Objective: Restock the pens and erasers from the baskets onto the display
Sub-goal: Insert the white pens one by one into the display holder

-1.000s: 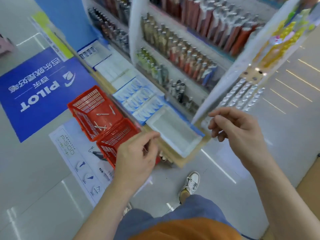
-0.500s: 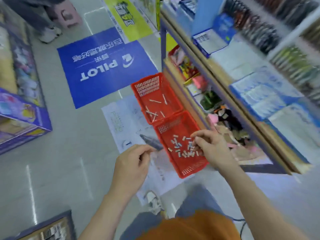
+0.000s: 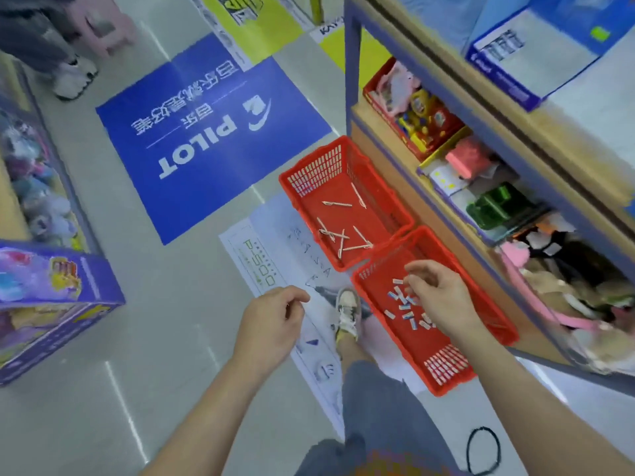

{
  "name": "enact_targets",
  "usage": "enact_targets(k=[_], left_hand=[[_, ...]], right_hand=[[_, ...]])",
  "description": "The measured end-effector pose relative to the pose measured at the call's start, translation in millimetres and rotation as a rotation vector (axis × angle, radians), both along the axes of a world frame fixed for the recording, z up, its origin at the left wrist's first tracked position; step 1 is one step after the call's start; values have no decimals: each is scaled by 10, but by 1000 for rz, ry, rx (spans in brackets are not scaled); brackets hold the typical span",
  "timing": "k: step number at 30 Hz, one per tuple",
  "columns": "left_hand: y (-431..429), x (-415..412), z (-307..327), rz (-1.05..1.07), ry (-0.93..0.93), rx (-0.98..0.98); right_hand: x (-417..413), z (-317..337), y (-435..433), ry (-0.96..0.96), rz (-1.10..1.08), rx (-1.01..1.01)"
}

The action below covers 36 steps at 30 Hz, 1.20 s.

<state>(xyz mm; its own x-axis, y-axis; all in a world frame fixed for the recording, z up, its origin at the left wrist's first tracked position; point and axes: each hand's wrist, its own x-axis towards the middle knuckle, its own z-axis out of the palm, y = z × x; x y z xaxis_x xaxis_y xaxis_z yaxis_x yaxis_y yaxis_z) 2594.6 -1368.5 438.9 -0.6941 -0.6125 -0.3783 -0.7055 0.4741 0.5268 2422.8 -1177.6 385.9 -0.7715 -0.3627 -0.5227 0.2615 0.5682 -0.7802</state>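
The right hand (image 3: 436, 298) is curled over erasers (image 3: 407, 316) in the red basket (image 3: 446, 369); whether one is pinched cannot be told. To its left, the left hand (image 3: 271, 324) is relaxed.

Grey tiled floor (image 3: 154, 355) here, with a big blue PILOT sticker (image 3: 213, 132) stuck flat on it, a yellow sticker (image 3: 264, 29) just past that, and a white printed sheet (image 3: 264, 266) lying at the blue one's near edge. Two red baskets sit corner to corner right by the foot of the shelf unit (image 3: 351, 80), the far red basket (image 3: 318, 166) and the near red basket (image 3: 446, 369), both looking partly on the white sheet. Also down there: a purple box (image 3: 62, 304) off to the left, a pink stool (image 3: 106, 25) further away, and a thin black loop (image 3: 468, 451) close in.
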Motion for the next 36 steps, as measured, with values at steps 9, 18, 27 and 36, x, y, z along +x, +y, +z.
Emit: enact_targets(k=[9, 18, 27, 36], left_hand=[[-1430, -1558, -2179, -500, -245, -23], [-2115, -2775, -4914, -1278, -353, -286], [-2302, -3467, -6697, -2106, -343, -588], [-2104, -3589, -7007, -2131, -404, -665]], right_hand=[[-1104, -2219, -1361, 133, 208, 197], [-1538, -4620, -2030, 228, 585, 654], [-1620, -6130, -2276, 155, 588, 992], [-1667, -6452, -2234, 189, 389, 848]])
